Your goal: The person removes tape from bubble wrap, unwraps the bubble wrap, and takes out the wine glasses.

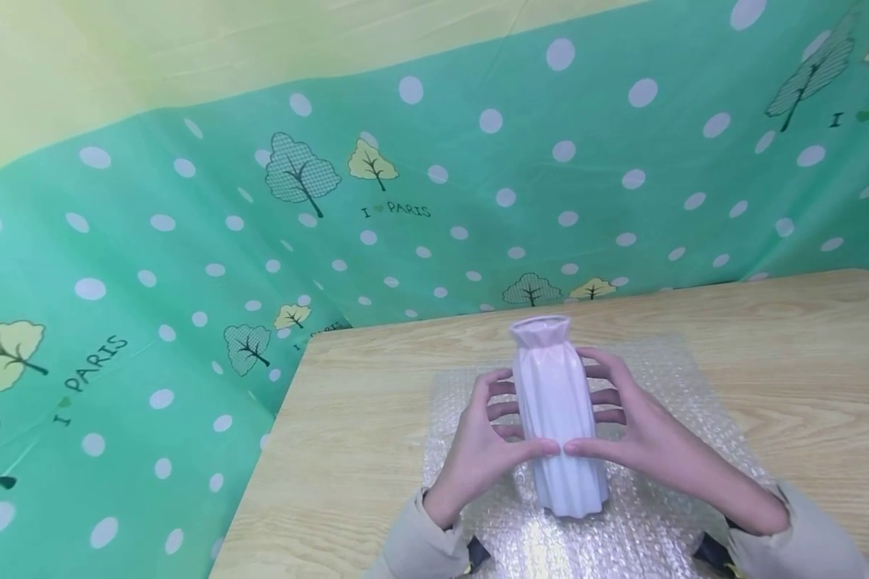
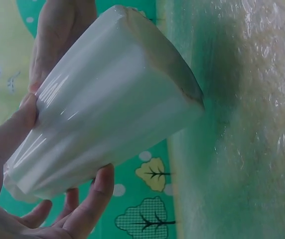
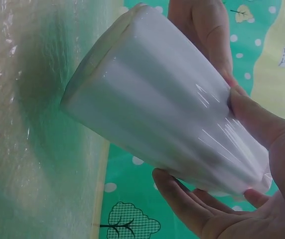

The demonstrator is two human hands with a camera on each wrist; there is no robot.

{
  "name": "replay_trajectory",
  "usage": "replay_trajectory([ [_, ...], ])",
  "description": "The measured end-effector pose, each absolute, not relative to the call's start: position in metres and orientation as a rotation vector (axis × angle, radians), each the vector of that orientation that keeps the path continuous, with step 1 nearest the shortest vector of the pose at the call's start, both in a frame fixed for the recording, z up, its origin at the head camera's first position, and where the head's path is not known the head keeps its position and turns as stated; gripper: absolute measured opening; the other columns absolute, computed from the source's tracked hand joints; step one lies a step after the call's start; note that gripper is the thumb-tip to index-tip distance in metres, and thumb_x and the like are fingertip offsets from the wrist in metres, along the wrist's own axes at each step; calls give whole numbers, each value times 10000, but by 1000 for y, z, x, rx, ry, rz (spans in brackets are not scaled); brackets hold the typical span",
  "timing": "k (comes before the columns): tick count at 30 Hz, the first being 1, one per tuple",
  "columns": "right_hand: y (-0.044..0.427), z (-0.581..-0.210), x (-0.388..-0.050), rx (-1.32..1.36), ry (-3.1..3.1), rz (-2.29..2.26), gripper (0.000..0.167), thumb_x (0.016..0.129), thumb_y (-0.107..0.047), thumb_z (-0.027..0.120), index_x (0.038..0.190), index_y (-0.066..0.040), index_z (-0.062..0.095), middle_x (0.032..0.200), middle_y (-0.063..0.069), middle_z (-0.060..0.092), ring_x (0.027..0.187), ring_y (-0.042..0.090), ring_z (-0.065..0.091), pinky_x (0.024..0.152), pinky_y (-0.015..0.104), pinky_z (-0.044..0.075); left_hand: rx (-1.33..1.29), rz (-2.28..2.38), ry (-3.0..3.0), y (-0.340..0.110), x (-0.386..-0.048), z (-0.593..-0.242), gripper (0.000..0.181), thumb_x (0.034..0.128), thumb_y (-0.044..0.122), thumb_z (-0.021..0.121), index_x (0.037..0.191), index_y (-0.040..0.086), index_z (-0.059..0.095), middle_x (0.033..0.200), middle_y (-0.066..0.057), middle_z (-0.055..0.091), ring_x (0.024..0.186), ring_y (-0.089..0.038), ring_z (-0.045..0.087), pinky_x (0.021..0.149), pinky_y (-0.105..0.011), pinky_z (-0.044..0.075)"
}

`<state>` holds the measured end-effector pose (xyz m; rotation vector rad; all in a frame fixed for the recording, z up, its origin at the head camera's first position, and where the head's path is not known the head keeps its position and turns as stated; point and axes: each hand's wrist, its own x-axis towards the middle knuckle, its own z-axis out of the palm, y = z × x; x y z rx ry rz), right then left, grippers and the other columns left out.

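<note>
A white pleated vase (image 1: 556, 402) with a flared neck is held between both hands. My left hand (image 1: 478, 450) grips its left side, thumb across the front and fingers curled round the side. On the other side my right hand (image 1: 640, 426) grips it the same way, the two thumbs almost meeting. Both wrist views show the vase (image 2: 107, 94) tilted, its base (image 3: 100, 55) raised off the bubble wrap (image 1: 666, 378). That sheet lies flat beneath the vase and hands.
The bubble wrap rests on a light wood-grain table (image 1: 348, 426). Behind and to the left hangs a green dotted cloth (image 1: 405, 265) printed with trees, its upper part yellow. Sleeve cuffs (image 1: 423, 539) show at the lower edge.
</note>
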<state>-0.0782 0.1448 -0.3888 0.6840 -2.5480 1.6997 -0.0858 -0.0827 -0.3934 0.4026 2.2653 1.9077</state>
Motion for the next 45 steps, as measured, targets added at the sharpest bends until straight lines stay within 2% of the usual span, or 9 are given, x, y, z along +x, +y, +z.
replay_trajectory([
  [7,145,-388,-78,685,-2518,1702,1097,722,-306,881,1550,-187,172,1408,261,433,1139,427,603,873,415,598,422,1867,2322,-82,-85,-391,962,669,144,918,1472,183,388,1327,-49,559,1111,-257,630,865,-320,597],
  [12,144,-387,-77,675,-2510,1706,1110,712,-303,888,1549,-177,171,1429,253,416,1170,443,587,904,444,581,479,1854,2377,-82,-85,-391,955,648,179,930,1458,197,423,1345,4,556,1113,-206,626,871,-304,594],
  [19,145,-384,-75,698,-2494,1702,1108,697,-322,892,1553,-249,192,1464,222,390,1169,442,593,900,461,580,566,1843,2437,-82,-84,-390,939,633,214,936,1436,233,450,1336,60,551,1109,-143,613,873,-302,591],
  [25,145,-384,-75,709,-2498,1629,1106,681,-341,893,1549,-183,227,1476,217,392,1170,444,592,900,459,576,614,1807,2507,-82,-82,-390,948,624,226,940,1430,213,441,1350,44,531,1125,-157,610,879,-286,585],
  [35,144,-386,-77,797,-2452,1492,1112,669,-257,903,1554,-164,235,1480,210,397,1215,439,555,910,425,570,623,1818,2529,-81,-82,-391,974,603,196,948,1412,166,407,1361,21,501,1167,-177,600,902,-292,581],
  [45,143,-389,-78,818,-2441,1435,1121,642,-120,919,1538,-152,247,1449,245,422,1172,465,585,880,442,583,654,1803,2568,-81,-83,-395,964,597,180,949,1388,155,398,1347,20,485,1187,-185,592,902,-266,577],
])
